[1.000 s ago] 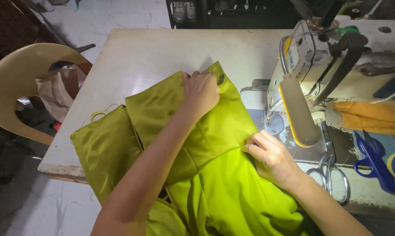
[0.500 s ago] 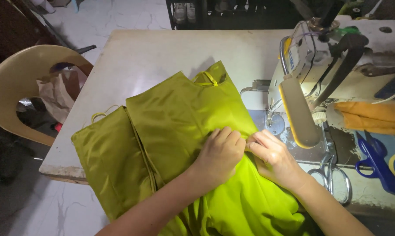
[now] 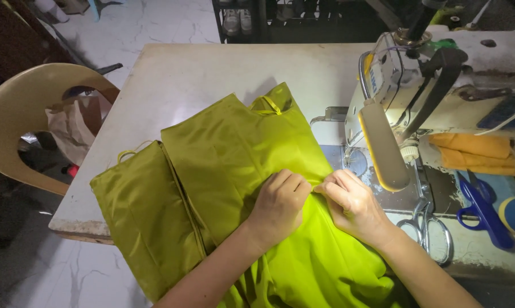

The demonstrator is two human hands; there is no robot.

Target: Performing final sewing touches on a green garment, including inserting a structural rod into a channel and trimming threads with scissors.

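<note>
Because the olive-green fabric (image 3: 234,171) drapes in soft folds with a slight sheen, it looks light, limp and somewhat slippery, best taken at a seam or folded edge. It lies on the bench (image 3: 172,74) beside the sewing machine (image 3: 417,97), its long axis running from the near edge away toward the far loop end. Left hand (image 3: 279,201) and right hand (image 3: 351,204) meet, fingers closed, pinching a fold.

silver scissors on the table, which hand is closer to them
Right. The right hand pinches the green fabric just left of the silver scissors. The left hand sits on the fabric beyond it, farther from them.
</note>
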